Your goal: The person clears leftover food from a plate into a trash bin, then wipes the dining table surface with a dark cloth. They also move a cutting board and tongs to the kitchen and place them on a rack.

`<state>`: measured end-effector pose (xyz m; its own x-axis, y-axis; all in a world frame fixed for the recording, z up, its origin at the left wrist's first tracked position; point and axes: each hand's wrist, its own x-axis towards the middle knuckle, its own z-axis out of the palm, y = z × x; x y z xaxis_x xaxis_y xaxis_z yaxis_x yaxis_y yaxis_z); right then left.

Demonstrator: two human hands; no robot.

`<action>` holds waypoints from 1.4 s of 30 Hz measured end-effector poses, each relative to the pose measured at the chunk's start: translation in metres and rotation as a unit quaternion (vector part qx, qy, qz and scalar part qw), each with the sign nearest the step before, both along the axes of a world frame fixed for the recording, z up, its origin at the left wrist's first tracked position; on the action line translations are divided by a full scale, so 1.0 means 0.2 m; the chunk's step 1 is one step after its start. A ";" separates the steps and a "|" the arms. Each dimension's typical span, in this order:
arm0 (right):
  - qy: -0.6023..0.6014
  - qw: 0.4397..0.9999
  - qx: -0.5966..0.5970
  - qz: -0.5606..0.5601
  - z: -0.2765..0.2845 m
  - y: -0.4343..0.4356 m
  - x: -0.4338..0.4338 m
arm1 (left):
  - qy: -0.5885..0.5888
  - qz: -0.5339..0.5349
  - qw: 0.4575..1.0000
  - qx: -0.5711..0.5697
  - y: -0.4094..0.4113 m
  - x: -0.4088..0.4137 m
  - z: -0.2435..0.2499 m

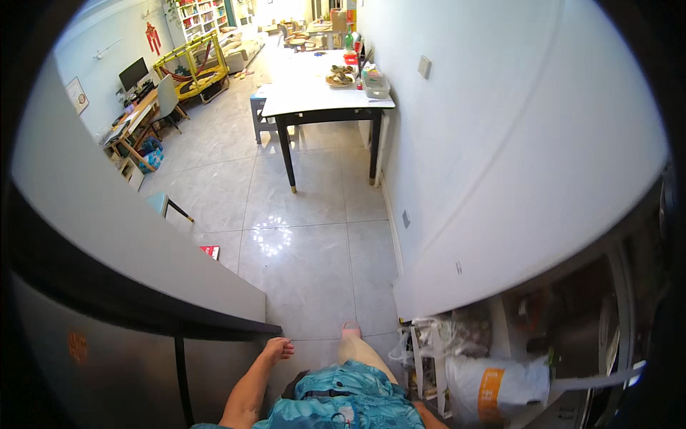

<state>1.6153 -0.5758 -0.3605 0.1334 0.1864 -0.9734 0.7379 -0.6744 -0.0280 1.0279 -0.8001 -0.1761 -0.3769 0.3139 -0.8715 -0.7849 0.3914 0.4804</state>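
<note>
My left hand [278,349] hangs beside my body, its fingers loosely bent, and nothing shows in it. It is nearest to the end of a light partition panel [236,300] and a dark metallic appliance door [118,343]. On the right, only a part of my arm [429,415] shows at the bottom edge; the right hand is out of view. Close to that arm are a white plastic bag [498,383] with an orange printed patch and a white rack [439,364] holding clear plastic bags. My foot in a pink slipper [351,325] is on the tiles.
Ahead, a white-topped table [311,99] with black legs stands against the right wall [482,107], bearing plates of food [340,79] and a clear container [377,87]. Left are a teal stool [158,202], a red item [210,252] on the tiled floor [300,273], and a desk [136,120].
</note>
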 end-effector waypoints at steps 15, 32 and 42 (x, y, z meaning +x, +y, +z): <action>0.199 0.961 0.156 0.109 0.79 1.32 -2.49 | -0.106 0.250 0.961 -0.048 0.16 -1.13 -0.15; 0.067 0.992 0.087 0.069 0.67 1.82 -3.87 | -0.012 0.215 0.976 0.012 0.65 -3.01 -0.09; 0.254 0.949 0.154 0.105 0.84 2.36 -5.40 | -0.140 0.254 0.933 -0.214 0.44 -3.31 -0.16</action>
<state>0.5347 -0.1045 -0.1930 -0.4096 0.4440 -0.7969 0.6938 -0.4156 -0.5882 0.3662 -0.7125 -0.2090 -0.1205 -0.2429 -0.9625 -0.9926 0.0440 0.1131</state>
